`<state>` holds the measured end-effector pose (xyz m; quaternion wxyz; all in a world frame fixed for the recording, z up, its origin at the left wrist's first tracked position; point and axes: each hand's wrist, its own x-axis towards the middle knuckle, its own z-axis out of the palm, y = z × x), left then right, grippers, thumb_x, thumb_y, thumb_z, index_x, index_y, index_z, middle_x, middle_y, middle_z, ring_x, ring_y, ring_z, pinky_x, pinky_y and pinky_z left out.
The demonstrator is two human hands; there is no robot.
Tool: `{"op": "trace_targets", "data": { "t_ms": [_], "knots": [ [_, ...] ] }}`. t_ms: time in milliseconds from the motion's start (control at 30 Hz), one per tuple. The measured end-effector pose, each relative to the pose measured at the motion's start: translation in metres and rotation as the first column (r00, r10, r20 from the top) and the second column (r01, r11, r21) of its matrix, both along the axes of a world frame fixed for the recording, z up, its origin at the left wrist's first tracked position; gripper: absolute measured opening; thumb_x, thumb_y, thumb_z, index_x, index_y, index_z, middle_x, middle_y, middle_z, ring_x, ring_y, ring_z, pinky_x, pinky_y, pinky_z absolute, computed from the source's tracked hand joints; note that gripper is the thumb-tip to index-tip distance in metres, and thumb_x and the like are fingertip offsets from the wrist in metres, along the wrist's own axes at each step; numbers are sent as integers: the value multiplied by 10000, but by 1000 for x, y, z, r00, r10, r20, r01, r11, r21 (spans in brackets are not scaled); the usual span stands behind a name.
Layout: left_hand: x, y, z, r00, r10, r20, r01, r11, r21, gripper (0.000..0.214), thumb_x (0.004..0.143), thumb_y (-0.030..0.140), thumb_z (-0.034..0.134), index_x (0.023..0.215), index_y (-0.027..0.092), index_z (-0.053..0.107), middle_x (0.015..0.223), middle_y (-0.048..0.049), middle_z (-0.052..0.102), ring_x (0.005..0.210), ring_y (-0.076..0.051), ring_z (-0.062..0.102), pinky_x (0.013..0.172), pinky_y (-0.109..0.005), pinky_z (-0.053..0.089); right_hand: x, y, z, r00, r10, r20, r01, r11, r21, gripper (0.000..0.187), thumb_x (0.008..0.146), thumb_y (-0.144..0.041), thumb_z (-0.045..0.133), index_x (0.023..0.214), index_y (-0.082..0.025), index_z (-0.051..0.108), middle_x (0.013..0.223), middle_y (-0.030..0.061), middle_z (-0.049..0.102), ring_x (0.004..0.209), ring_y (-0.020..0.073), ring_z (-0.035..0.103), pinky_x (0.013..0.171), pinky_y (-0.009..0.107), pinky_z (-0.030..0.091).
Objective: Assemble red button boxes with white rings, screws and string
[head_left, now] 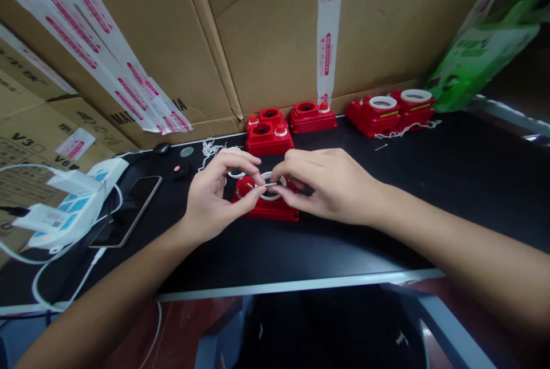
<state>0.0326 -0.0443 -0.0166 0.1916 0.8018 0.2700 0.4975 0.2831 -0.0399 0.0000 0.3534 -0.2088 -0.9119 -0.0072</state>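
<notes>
Between the fingertips of both hands is a small thin metal pin (270, 184), held level. My left hand (223, 194) pinches its left end between thumb and forefinger. My right hand (329, 185) pinches at the right end. Just beneath the fingers a red box-shaped housing (268, 211) with a white ring (271, 196) on top lies on the table; the fingers hide part of the ring. Another white ring (236, 174) is partly covered behind my left hand. White cord (209, 150) lies bunched up beyond it.
More red housings (270, 142) stand along the cardboard box (275, 42) at the back, some (380, 118) with white rings. At left are a phone (129, 211), a power strip (81, 200) with cables, and a black mouse-like object (162, 148). A green bottle (476, 59) stands back right.
</notes>
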Motion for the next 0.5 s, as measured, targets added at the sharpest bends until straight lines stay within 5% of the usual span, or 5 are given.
{"op": "trace_targets", "data": {
  "t_ms": [233, 500],
  "knots": [
    [-10, 9, 6, 1000, 10, -21, -11, 999, -51, 344, 834, 164, 851, 1125, 288, 714, 1090, -65, 735, 1109, -269, 745, 1047, -471, 631, 11, 4, 12, 999, -32, 40, 37, 989, -145, 107, 1039, -261, 612, 1076, -178, 668, 917, 36, 714, 710, 145, 605, 625, 273, 417],
    [-22, 21, 11, 836, -95, -541, -3, 984, -177, 850, 741, 483, 952, 1466, 278, 558, 1463, -118, 623, 1348, -344, 636, 1155, -487, 548, 20, 16, 13, 994, -65, 92, 74, 992, -105, 164, 1078, -219, 565, 1164, -178, 699, 1150, 104, 768, 976, 230, 719, 797, 337, 522]
  ]
}}
